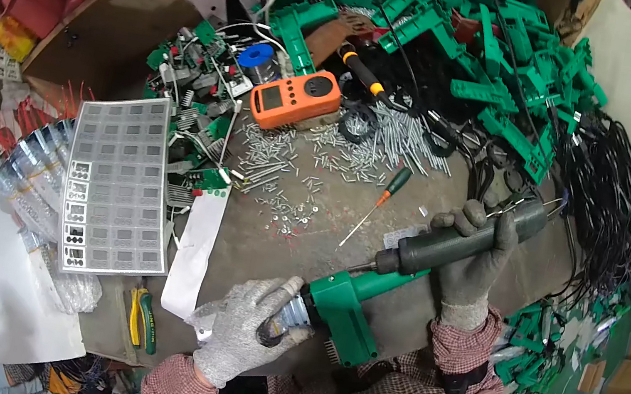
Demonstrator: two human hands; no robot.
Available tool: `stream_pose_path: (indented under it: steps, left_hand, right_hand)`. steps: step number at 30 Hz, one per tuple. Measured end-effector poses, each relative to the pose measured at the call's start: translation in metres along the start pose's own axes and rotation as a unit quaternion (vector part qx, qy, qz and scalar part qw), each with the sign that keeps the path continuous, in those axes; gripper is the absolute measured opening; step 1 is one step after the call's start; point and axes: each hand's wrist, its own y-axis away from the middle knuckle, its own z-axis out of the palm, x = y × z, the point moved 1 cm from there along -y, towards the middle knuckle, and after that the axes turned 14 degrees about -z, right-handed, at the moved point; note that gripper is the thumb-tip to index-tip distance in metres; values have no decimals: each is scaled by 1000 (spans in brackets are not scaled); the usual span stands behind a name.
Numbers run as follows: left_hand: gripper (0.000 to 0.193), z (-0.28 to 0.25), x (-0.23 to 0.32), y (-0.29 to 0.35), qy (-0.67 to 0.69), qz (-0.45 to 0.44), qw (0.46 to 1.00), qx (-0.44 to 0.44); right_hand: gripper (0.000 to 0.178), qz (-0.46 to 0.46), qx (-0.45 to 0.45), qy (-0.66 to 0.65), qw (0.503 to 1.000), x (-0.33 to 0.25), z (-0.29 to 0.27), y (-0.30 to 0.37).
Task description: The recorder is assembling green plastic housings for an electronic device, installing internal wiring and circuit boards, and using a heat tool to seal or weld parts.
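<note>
My left hand point(246, 327), in a grey glove, is closed round the clear, shiny cylindrical end of a green plastic tool housing point(348, 321). The housing lies tilted near the bench's front edge, with its green handle running up to the right. Wrapped in my right hand point(477, 263), also gloved, is a black electric screwdriver point(442, 245). Its bit points left and down at the housing's upper edge; whether it sits on a screw is too small to tell. A small screwdriver point(382, 200) with a green and orange handle lies just beyond.
Loose screws point(397, 140) spread behind an orange multimeter point(266, 115) and a solder spool point(256, 57). Green housings point(485, 50) pile up at the back, black cables point(602, 197) hang right. A label sheet point(123, 188), paper strip point(194, 256) and yellow-green cutters point(143, 320) lie left.
</note>
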Motion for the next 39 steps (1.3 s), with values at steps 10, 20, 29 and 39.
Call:
stream_pose_path:
  steps: [10, 20, 29, 39]
  left_hand:
    - [76, 7, 3, -6, -9, 3, 1000, 3]
    - [67, 4, 4, -8, 10, 13, 1000, 6]
    - [52, 2, 1, -11, 59, 13, 998, 2]
    - [45, 5, -4, -13, 96, -60, 989, -99]
  right_hand:
    - [28, 20, 35, -8, 999, -5, 1, -7]
    - [28, 37, 33, -16, 999, -3, 2, -6]
    - [28, 50, 33, -99, 993, 10, 10, -4]
    - [29, 47, 31, -87, 995, 9, 7, -6]
